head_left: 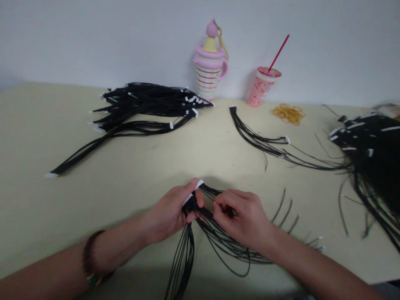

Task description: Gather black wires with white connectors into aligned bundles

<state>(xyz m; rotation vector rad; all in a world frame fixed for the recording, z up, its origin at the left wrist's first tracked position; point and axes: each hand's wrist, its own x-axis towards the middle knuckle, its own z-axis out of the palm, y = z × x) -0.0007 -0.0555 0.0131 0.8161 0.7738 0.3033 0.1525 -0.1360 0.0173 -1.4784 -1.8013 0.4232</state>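
My left hand is closed around the connector end of a black wire harness, its thumb pressed against the white connectors. From there one bundle of wires hangs toward the front edge, and another fans out to the right beneath my other arm. Close beside the connectors, my right hand pinches a thin black wire between thumb and index finger. Several loose wire ends stick out past my right wrist. The part of the connectors under my left fingers is hidden.
A pile of black harnesses lies at the back left, and a larger heap at the right. One harness stretches between. By the wall stand a pink striped cup, a tumbler with a straw and yellow rubber bands.
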